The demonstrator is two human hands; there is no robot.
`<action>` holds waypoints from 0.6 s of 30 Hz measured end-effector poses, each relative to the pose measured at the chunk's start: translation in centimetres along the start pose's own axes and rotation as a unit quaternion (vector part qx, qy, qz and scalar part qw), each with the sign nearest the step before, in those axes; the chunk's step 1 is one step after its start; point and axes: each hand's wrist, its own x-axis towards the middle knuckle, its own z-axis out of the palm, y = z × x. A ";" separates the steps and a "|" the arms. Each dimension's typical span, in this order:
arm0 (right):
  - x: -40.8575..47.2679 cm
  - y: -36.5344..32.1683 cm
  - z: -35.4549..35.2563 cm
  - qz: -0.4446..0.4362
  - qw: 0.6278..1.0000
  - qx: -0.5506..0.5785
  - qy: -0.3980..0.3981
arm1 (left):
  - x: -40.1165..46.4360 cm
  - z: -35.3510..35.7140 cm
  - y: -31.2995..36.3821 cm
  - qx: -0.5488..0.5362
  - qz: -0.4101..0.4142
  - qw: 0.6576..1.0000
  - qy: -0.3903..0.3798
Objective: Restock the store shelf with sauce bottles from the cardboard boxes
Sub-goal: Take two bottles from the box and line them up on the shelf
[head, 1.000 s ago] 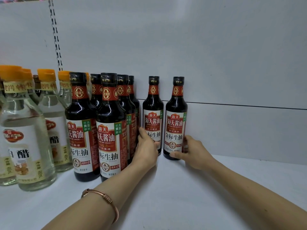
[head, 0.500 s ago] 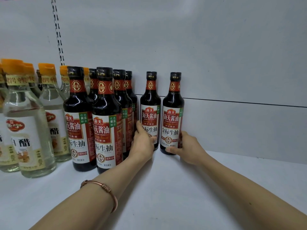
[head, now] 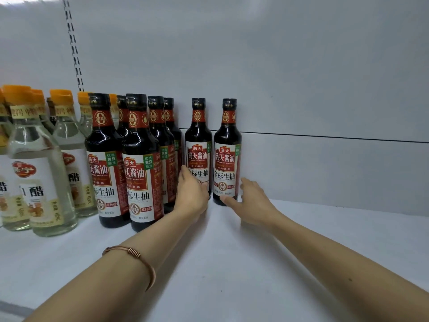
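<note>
Currently, both hands work at the back of the shelf; hazards are listed below.

1. Position of the goods: two dark sauce bottles stand upright against the rear panel; the left rear bottle stands just beside the right rear bottle, with a narrow gap between them; a block of identical soy bottles stands to their left.
2. Left hand: fingers curled round the lower body of the left rear bottle, thumb up along its left side; judged a light grasp.
3. Right hand: thumb tip touches the base of the right rear bottle; fingers are spread and look slack beside the label; judged released or nearly so, steadying rather than clasping.
4. Tipping risk: these bottles are tall and narrow; a snagged finger during withdrawal could rock one forward; draw each hand straight back and low.
5. Collision risk: the left forearm, wearing a bracelet, passes just beside the front soy bottle; a sideways sweep of the wrist could knock that block into the vinegar bottles.
6. Alignment risk: pushing either rear bottle harder may drive glass against the panel or against its neighbour; labels could also turn away from the front.
7. Supply: no cardboard boxes are in view; bare shelf remains to the right.
</note>
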 end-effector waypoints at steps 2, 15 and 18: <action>-1.5 -1.5 -0.8 -0.027 0.999 0.020 0.011 | -1.4 -1.1 0.6 0.003 0.008 1.000 -0.027; -13.8 -15.2 3.0 -0.102 0.986 0.128 -0.018 | -14.9 -18.5 -2.4 -0.022 0.103 0.992 -0.071; -16.4 -19.5 6.1 -0.127 0.980 0.146 -0.050 | -17.7 -24.0 -5.4 0.000 0.099 0.994 -0.040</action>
